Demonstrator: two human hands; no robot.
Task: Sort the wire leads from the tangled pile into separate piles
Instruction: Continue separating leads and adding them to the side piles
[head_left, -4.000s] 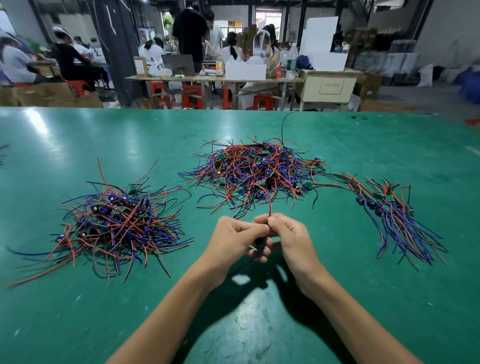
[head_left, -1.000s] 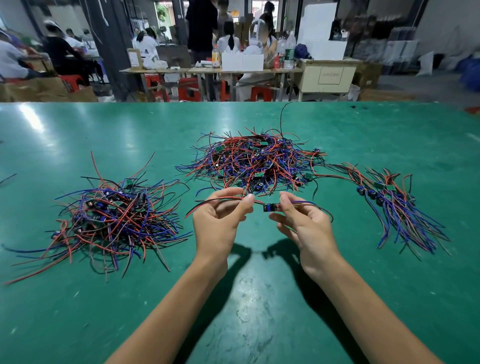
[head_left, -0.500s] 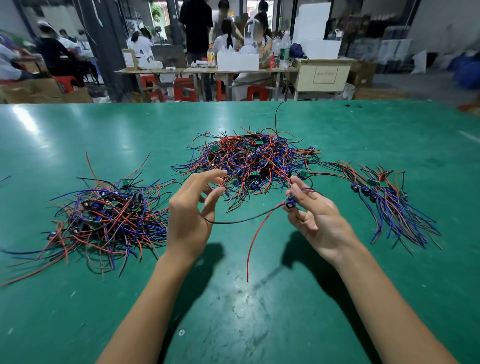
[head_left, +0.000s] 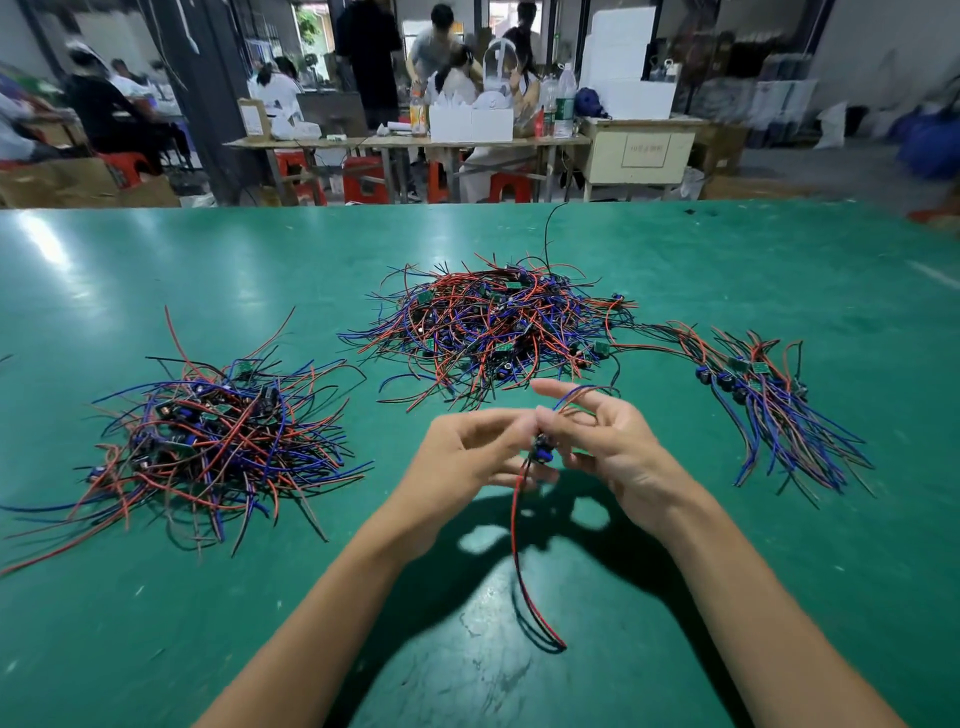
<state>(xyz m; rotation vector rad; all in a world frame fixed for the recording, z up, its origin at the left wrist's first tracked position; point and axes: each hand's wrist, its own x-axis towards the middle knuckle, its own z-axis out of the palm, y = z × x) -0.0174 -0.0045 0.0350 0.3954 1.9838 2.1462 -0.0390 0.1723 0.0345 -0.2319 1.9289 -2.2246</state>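
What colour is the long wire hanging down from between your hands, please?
Red, with a black one beside it; the hanging wire shows in the head view.

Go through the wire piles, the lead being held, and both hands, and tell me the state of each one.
Middle pile: tangled heap, lying on the green table.
Left pile: loose, tangled, apart from the hands.
Right pile: wires roughly aligned, fanned toward the near side.
Held lead: lifted off the table, red and black wires hanging down.
Left hand: fingers curled at the lead.
Right hand: pinching the lead, index finger extended.
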